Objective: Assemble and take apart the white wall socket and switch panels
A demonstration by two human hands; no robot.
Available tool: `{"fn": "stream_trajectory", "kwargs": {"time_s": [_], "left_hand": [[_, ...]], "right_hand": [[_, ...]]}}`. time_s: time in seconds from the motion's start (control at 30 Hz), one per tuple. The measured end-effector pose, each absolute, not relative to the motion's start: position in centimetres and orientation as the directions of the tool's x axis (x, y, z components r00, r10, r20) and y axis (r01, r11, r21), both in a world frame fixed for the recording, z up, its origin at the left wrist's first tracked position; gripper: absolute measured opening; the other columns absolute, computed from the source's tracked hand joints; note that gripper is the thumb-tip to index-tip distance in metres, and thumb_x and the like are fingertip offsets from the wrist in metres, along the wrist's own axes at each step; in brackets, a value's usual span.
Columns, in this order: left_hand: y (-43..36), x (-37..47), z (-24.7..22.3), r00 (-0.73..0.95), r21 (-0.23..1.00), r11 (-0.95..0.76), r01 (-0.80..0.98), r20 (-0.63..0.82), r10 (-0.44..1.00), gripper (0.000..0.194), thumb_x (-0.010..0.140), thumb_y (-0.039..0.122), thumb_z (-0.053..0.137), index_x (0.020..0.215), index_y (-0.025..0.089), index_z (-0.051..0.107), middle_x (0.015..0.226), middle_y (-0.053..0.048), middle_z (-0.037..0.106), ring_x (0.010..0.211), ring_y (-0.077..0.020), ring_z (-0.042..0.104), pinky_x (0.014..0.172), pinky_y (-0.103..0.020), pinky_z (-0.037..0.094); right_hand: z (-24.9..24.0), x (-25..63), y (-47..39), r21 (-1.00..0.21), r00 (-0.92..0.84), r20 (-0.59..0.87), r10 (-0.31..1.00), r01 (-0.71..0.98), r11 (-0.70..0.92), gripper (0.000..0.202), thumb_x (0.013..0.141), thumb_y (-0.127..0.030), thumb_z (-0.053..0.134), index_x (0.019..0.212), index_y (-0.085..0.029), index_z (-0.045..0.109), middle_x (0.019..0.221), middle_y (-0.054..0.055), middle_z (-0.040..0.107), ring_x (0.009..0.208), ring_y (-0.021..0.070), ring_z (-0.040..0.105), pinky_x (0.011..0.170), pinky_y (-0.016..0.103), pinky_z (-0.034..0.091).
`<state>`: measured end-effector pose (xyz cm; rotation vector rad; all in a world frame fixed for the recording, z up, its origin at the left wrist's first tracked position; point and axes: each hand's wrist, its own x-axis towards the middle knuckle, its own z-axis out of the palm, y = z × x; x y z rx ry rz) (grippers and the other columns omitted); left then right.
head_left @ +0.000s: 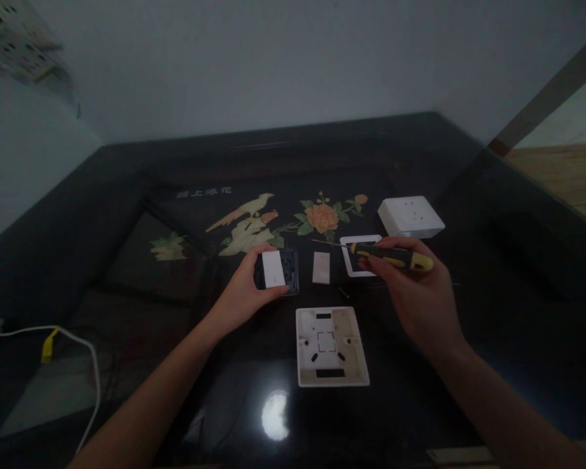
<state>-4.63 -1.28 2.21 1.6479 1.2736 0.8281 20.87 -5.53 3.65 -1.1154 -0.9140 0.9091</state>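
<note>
My left hand grips a dark switch module by its left side, with one white rocker still on it and the right half bare. In my right hand is a screwdriver with a black and yellow handle, its thin shaft pointing left towards the module but apart from it. A loose white rocker lies between the hands. Partly under the screwdriver is a white square frame. Nearer to me sits an open white wall box. A small screw lies above it.
A white socket box stands at the back right of the glossy black table, which has a bird and flower picture. A white cable with a yellow tag runs along the left. Wall sockets are at the upper left.
</note>
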Motion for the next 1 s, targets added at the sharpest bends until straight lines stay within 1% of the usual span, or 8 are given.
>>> {"fn": "stream_trajectory", "kwargs": {"time_s": [0.13,0.23,0.37,0.5,0.63,0.7,0.83,1.0], "left_hand": [[-2.1,-4.7,2.4,0.284,0.898,-0.076,0.433,-0.056,0.957,0.054,0.07,0.024,0.076,0.117,0.023,0.049,0.102,-0.001,0.061,0.092,-0.0233,0.06,0.084,-0.036,0.047],[-2.5,-4.7,2.4,0.303,0.885,-0.063,0.462,-0.091,0.949,0.054,0.072,0.025,0.073,0.119,0.023,0.047,0.104,-0.002,0.061,0.094,-0.0231,0.061,0.086,-0.037,0.048],[-2.7,-5.0,2.3,0.312,0.87,-0.047,0.491,-0.125,0.942,0.057,0.073,0.029,0.072,0.123,0.022,0.045,0.118,-0.007,0.058,0.108,-0.0275,0.059,0.095,-0.044,0.046],[-2.0,-6.0,2.8,0.342,0.869,-0.059,0.492,-0.13,0.931,0.061,0.072,0.032,0.074,0.125,0.022,0.045,0.125,-0.009,0.054,0.118,-0.0287,0.055,0.103,-0.047,0.043],[0.1,-6.4,3.8,0.385,0.874,-0.091,0.477,-0.115,0.916,0.06,0.073,0.038,0.071,0.124,0.022,0.044,0.121,-0.009,0.058,0.11,-0.0253,0.061,0.094,-0.042,0.052],[1.6,-5.6,4.0,0.392,0.86,-0.132,0.493,-0.084,0.916,0.062,0.072,0.04,0.071,0.124,0.021,0.043,0.129,-0.011,0.054,0.111,-0.0248,0.061,0.093,-0.041,0.052],[4.8,-2.5,3.4,0.437,0.786,-0.215,0.579,-0.077,0.896,0.062,0.07,0.04,0.071,0.123,0.018,0.048,0.128,-0.012,0.056,0.111,-0.0261,0.06,0.098,-0.042,0.049],[7.3,0.6,2.8,0.466,0.607,-0.328,0.724,-0.08,0.881,0.06,0.064,0.036,0.075,0.118,0.018,0.056,0.119,-0.012,0.059,0.121,-0.034,0.051,0.105,-0.05,0.041]], "right_hand": [[3.6,20.8,-5.6,-0.98,0.325,0.1,0.94,-0.132,0.15,0.024,0.071,-0.021,0.083,0.09,-0.023,0.068,0.086,-0.003,0.074,0.076,0.0134,0.074,0.07,0.023,0.061],[3.7,20.8,-5.8,-0.983,0.313,0.077,0.947,-0.132,0.123,0.023,0.073,-0.022,0.083,0.09,-0.024,0.068,0.088,-0.004,0.074,0.078,0.0132,0.074,0.071,0.022,0.061],[3.9,20.9,-5.8,-0.985,0.313,0.065,0.948,-0.131,0.111,0.023,0.073,-0.022,0.083,0.09,-0.026,0.068,0.086,-0.004,0.075,0.079,0.0129,0.074,0.071,0.022,0.06],[4.0,21.2,-5.7,-0.989,0.32,0.076,0.944,-0.1,0.113,0.024,0.073,-0.025,0.082,0.091,-0.025,0.067,0.087,-0.003,0.074,0.08,0.0154,0.074,0.074,0.026,0.061],[4.3,21.3,-5.8,-0.99,0.346,0.077,0.935,-0.086,0.113,0.025,0.073,-0.026,0.082,0.092,-0.026,0.067,0.086,-0.002,0.074,0.08,0.0173,0.074,0.074,0.029,0.061],[4.4,21.3,-5.7,-0.989,0.359,0.075,0.93,-0.094,0.115,0.025,0.072,-0.025,0.082,0.091,-0.026,0.067,0.085,-0.002,0.074,0.08,0.0173,0.075,0.075,0.029,0.061],[4.3,21.4,-5.5,-0.987,0.361,0.081,0.929,-0.103,0.126,0.025,0.071,-0.024,0.082,0.091,-0.025,0.067,0.084,-0.003,0.075,0.08,0.0169,0.075,0.074,0.03,0.061],[4.2,21.7,-5.4,-0.986,0.351,0.086,0.933,-0.103,0.129,0.025,0.072,-0.024,0.083,0.091,-0.026,0.068,0.084,-0.003,0.076,0.079,0.0151,0.074,0.074,0.027,0.06]]}}
